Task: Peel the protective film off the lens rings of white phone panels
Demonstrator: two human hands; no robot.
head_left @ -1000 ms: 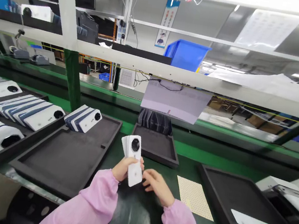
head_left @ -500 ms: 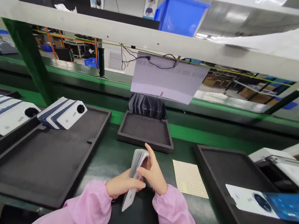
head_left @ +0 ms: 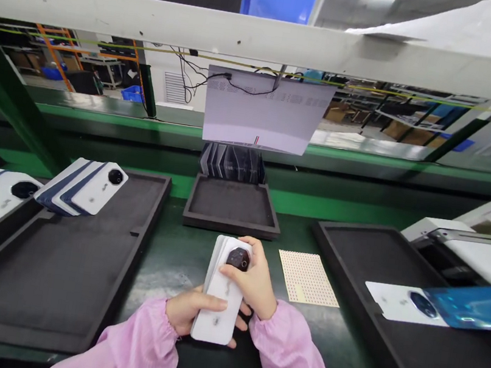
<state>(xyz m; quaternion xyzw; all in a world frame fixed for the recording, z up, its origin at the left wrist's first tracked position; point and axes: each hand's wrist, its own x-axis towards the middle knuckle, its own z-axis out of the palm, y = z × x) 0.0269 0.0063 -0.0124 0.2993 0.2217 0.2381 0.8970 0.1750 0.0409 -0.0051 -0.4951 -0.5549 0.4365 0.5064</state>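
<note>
A small stack of white phone back panels (head_left: 220, 309) is held over the bench in front of me, the top one's face with its round black camera area turned up towards me. My left hand (head_left: 194, 310) grips the lower left side, thumb across the face and fingers underneath. At the upper right, my right hand (head_left: 254, 279) is closed round the edge, its thumb just below the camera circle. The panels are slightly fanned along their left edge.
On the left, a black tray (head_left: 50, 284) has white and blue panels (head_left: 88, 188) leaning at its far end. A smaller black tray (head_left: 234, 201) stands ahead with dark sheets behind it. To the right lie a dotted label sheet (head_left: 307, 279) and another black tray (head_left: 357, 240).
The stack has turned from edge-on to face-up, so the top panel and its camera circle now show. Both hands keep their hold. The camera view has shifted slightly.
</note>
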